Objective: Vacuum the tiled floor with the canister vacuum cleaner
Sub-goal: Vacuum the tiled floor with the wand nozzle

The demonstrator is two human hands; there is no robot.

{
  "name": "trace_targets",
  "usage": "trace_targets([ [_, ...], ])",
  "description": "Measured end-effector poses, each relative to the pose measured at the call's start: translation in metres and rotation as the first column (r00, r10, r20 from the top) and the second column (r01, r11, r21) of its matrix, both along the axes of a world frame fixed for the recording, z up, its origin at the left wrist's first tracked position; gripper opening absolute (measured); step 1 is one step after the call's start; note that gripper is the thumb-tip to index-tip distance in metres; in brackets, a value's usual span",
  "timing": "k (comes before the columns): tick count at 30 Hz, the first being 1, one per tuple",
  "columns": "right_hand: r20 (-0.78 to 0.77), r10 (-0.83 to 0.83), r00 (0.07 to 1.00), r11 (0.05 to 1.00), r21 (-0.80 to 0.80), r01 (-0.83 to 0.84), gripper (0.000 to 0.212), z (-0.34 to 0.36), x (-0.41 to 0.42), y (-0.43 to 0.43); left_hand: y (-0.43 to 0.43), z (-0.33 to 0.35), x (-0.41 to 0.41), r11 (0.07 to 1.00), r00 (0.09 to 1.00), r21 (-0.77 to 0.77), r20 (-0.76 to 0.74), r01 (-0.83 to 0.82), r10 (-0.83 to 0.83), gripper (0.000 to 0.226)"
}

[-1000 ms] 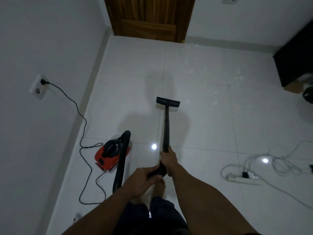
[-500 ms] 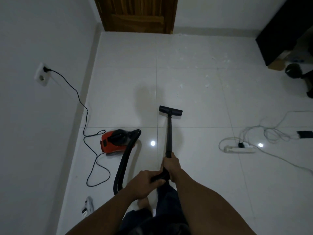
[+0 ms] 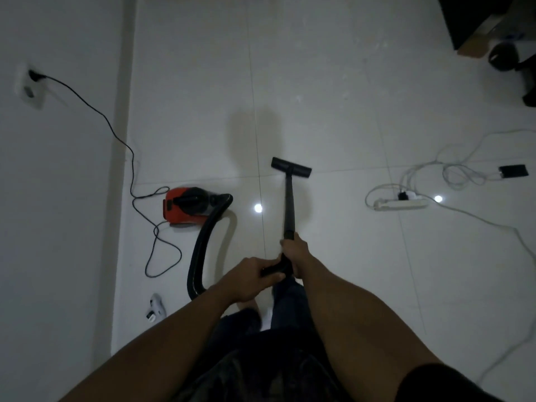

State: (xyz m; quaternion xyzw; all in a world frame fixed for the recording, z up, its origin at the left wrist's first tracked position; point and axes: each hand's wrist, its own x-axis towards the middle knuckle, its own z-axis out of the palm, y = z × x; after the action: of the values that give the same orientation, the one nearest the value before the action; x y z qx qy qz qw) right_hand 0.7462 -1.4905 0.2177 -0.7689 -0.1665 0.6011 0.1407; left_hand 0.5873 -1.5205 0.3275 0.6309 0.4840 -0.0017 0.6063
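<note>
- Head-camera view looking down at a white tiled floor (image 3: 333, 97) in a dimly lit room, with both of the person's bare forearms reaching forward.
- The right hand (image 3: 295, 250) grips the near end of a black wand (image 3: 290, 204), its fingers curled tightly round the tube.
- The left hand (image 3: 249, 278) sits just behind and to the left, its fingers wrapped round the bent black handle (image 3: 275, 268) where the hose joins.
- The wand runs straight ahead to a flat black floor nozzle (image 3: 291, 167), which rests on the tiles at a grout line.
- A thick black hose (image 3: 203, 248) loops from the handle down to the floor and curves up to the red and black canister vacuum (image 3: 179, 210).
- The canister stands on the floor to the left of the wand, near the left wall (image 3: 58, 198).
- A thin black power cord (image 3: 116, 134) trails from the canister in loose loops up to a wall socket (image 3: 30, 87).
- A small white object (image 3: 156, 309) lies by the wall near the hose; what it is cannot be told.
- To the right lie a white power strip (image 3: 400, 203), tangled white cables (image 3: 464, 169) and a small black device (image 3: 512, 171).
- Dark furniture (image 3: 478, 15) fills the far right corner.
</note>
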Motion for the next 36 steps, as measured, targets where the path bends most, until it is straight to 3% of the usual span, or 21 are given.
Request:
trace_targets([
  [2, 0.020, 0.045, 0.999, 0.999, 0.010, -0.046, 0.069, -0.022, 0.013, 0.005, 0.008, -0.003, 0.010, 1.000, 1.000, 0.004, -0.012, -0.010, 0.010, 0.039],
  [7, -0.057, -0.034, 0.998, 0.999, 0.018, 0.035, 0.045, 0.008, 0.045, 0.032, 0.028, -0.007, 0.050, 0.997, 0.998, -0.042, -0.016, -0.066, 0.065, 0.039],
  [23, -0.074, 0.025, 0.997, 0.999, -0.020, -0.026, 0.047, 0.006, 0.142, 0.175, 0.158, -0.018, 0.152, 0.986, 0.990, -0.097, -0.056, -0.134, 0.129, 0.035],
  [26, -0.073, 0.050, 0.996, 0.999, -0.010, -0.051, 0.048, 0.009, 0.148, 0.209, 0.189, -0.029, 0.158, 0.992, 0.992, -0.083, -0.086, -0.096, 0.089, 0.041],
  [29, -0.062, 0.103, 0.993, 0.995, -0.008, -0.104, 0.047, 0.005, 0.154, 0.247, 0.223, -0.054, 0.164, 0.998, 0.971, -0.060, -0.234, 0.031, -0.045, 0.064],
  [33, -0.036, 0.163, 0.986, 0.986, -0.015, -0.164, 0.045, 0.000, 0.162, 0.308, 0.284, -0.042, 0.169, 0.998, 0.985, -0.062, -0.174, -0.031, 0.020, 0.036],
  [36, -0.035, 0.200, 0.979, 0.979, -0.026, -0.201, 0.045, 0.003, 0.160, 0.357, 0.331, -0.034, 0.165, 0.997, 0.993, -0.023, -0.086, -0.078, 0.076, 0.031],
])
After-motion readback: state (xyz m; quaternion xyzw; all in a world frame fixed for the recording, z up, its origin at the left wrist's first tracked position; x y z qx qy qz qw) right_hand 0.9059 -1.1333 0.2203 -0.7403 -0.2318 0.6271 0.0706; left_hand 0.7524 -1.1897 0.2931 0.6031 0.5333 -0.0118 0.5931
